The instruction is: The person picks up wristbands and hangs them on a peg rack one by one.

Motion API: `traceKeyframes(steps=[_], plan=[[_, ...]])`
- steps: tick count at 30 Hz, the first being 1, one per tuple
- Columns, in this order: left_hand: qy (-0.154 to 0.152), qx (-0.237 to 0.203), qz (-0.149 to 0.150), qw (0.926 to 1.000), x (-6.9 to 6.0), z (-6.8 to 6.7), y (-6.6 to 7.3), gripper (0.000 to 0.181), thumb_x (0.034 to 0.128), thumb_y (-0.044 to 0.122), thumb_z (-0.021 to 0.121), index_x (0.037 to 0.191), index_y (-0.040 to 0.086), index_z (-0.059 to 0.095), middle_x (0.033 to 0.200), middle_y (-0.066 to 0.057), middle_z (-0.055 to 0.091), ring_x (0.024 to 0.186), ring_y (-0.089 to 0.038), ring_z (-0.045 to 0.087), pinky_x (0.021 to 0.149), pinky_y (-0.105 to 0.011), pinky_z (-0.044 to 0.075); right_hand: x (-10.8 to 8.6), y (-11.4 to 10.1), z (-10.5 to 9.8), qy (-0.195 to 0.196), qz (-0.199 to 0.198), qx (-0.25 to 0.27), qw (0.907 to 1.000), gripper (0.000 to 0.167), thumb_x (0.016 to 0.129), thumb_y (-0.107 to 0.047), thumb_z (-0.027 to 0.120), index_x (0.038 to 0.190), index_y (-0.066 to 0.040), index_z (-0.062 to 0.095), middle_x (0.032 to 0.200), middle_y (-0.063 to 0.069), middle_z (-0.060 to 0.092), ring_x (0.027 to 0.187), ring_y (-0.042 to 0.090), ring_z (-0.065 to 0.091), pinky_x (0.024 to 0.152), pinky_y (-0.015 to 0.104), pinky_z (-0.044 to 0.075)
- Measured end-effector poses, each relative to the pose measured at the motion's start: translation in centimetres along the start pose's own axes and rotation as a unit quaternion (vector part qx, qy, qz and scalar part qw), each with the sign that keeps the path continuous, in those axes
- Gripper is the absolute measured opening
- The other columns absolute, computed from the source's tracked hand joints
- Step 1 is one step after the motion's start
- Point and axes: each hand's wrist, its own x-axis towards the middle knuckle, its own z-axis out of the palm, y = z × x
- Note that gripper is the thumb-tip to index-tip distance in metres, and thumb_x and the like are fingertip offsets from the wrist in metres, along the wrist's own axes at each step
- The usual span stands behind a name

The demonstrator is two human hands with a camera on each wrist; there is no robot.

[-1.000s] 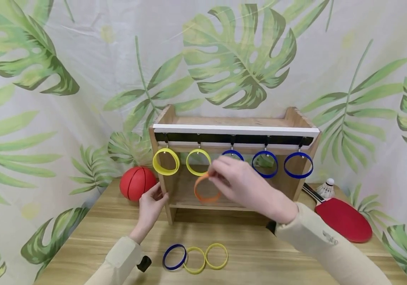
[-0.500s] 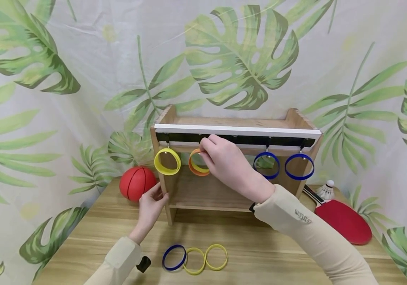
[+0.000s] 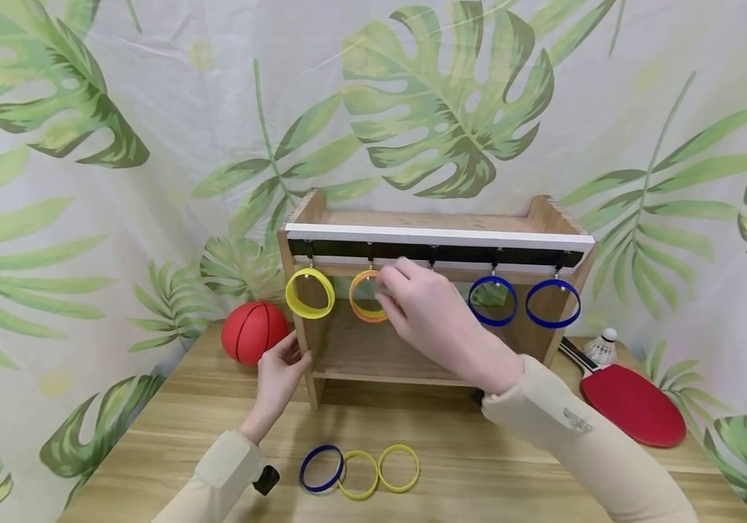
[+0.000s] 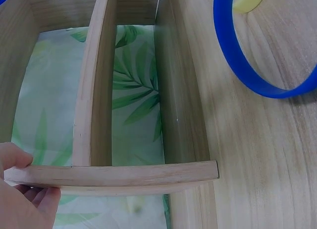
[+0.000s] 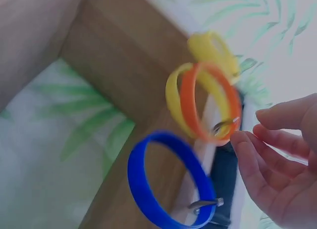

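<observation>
A wooden shelf [image 3: 386, 350] carries a black strip of hooks along its front. On the second hook from the left, an orange wristband [image 5: 188, 100] hangs together with a yellow wristband [image 5: 171, 94]. Just beside them is my right hand [image 3: 441, 316], thumb and fingertips apart with nothing between them in the right wrist view. It covers the middle hook's band in the head view; a blue wristband [image 5: 136, 173] hangs there in the right wrist view. My left hand [image 3: 277, 379] grips the shelf's left side panel [image 4: 119, 175], thumb on one face, fingers on the other.
Yellow bands [image 3: 292, 303] hang on the leftmost hook, blue bands [image 3: 492, 322] on the right two. In front lie a blue band [image 3: 303, 473] and two yellow bands [image 3: 360, 497]. A red ball [image 3: 242, 333] stands left; a red paddle [image 3: 634, 407] and shuttlecock [image 3: 602, 350] lie right.
My right hand raised the orange wristband to the second hook, let go of it there and drew slightly right and down. My left hand stayed on the side panel.
</observation>
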Motion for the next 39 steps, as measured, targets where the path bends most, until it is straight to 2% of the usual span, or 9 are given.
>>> traceKeyframes(steps=[4,9,14,17,19,21,29,35,39], plan=[[-0.006,-0.001,0.002,1.0000,0.0,0.1,0.0,0.043,0.0894,0.000,0.064,0.132,0.002,0.063,0.121,-0.023,0.070,0.112,-0.033,0.067,0.090,-0.030,0.058,-3.6,-1.0,0.2,-0.006,-0.012,0.033,0.9994,0.008,0.087,-0.007,0.071,0.092,-0.006,0.066,0.087,0.002,0.066,0.070,0.009,0.059,0.061,0.017,0.052],[0.002,-0.002,0.007,1.0000,-0.2,0.1,0.0,0.042,0.0889,-0.001,0.065,0.131,0.001,0.063,0.120,-0.023,0.070,0.112,-0.033,0.068,0.090,-0.032,0.058,-9.6,-1.4,3.8,-0.077,0.009,0.061,0.9952,0.012,0.083,-0.008,0.075,0.088,-0.009,0.064,0.083,-0.001,0.063,0.068,0.006,0.059,0.060,0.011,0.050],[-0.002,0.004,0.004,1.0000,-0.1,0.1,-0.1,0.043,0.0888,-0.001,0.065,0.132,0.001,0.062,0.120,-0.023,0.070,0.112,-0.034,0.068,0.090,-0.032,0.058,-15.6,-1.4,8.1,-0.193,0.066,0.076,0.9760,0.013,0.083,-0.011,0.075,0.086,-0.009,0.062,0.079,-0.001,0.060,0.061,0.002,0.053,0.051,0.008,0.043],[0.002,0.006,0.011,0.9999,-0.1,0.0,0.0,0.043,0.0885,-0.002,0.065,0.131,0.000,0.063,0.119,-0.024,0.070,0.111,-0.034,0.068,0.089,-0.032,0.058,-17.8,-1.3,9.9,-0.242,0.097,0.098,0.9605,0.012,0.084,-0.009,0.074,0.085,-0.007,0.062,0.076,-0.001,0.060,0.059,-0.001,0.047,0.049,0.008,0.039],[0.005,0.005,0.015,0.9999,-0.1,0.0,0.0,0.043,0.0882,-0.002,0.064,0.131,-0.001,0.062,0.119,-0.024,0.070,0.111,-0.035,0.068,0.089,-0.032,0.058,-18.6,-1.1,10.9,-0.259,0.116,0.112,0.9525,0.013,0.084,-0.007,0.073,0.081,-0.008,0.060,0.071,-0.002,0.057,0.057,-0.003,0.040,0.047,0.009,0.035],[0.004,0.002,0.015,0.9999,0.0,0.0,0.1,0.044,0.0881,-0.002,0.064,0.132,-0.001,0.062,0.120,-0.025,0.069,0.112,-0.035,0.068,0.089,-0.032,0.058,-19.1,-0.9,11.6,-0.263,0.131,0.113,0.9491,0.017,0.084,-0.007,0.073,0.076,-0.010,0.058,0.067,-0.004,0.054,0.056,-0.003,0.037,0.045,0.010,0.033],[-0.003,0.000,0.003,1.0000,-0.1,0.0,0.0,0.045,0.0885,-0.001,0.065,0.133,0.000,0.061,0.123,-0.024,0.068,0.114,-0.034,0.067,0.091,-0.032,0.057,-19.8,-0.7,13.1,-0.270,0.157,0.087,0.9459,0.024,0.082,-0.006,0.074,0.071,-0.012,0.054,0.064,-0.005,0.052,0.054,0.001,0.041,0.045,0.016,0.032],[0.004,0.009,0.002,0.9999,-0.4,-0.1,0.7,0.042,0.0889,-0.001,0.064,0.131,0.001,0.063,0.118,-0.023,0.070,0.112,-0.030,0.067,0.085,-0.018,0.056,-19.9,-0.7,13.4,-0.259,0.143,0.083,0.9517,0.023,0.077,0.004,0.072,0.072,-0.012,0.055,0.065,-0.005,0.051,0.056,0.002,0.043,0.047,0.016,0.034],[0.003,0.018,0.001,0.9998,-0.9,-0.2,2.5,0.041,0.0883,-0.003,0.063,0.130,-0.004,0.062,0.118,-0.027,0.069,0.112,-0.034,0.067,0.085,-0.018,0.057,-19.7,-0.7,12.9,-0.231,0.123,0.089,0.9611,0.026,0.075,0.008,0.068,0.070,-0.012,0.053,0.064,-0.006,0.051,0.056,0.000,0.043,0.046,0.013,0.033]])
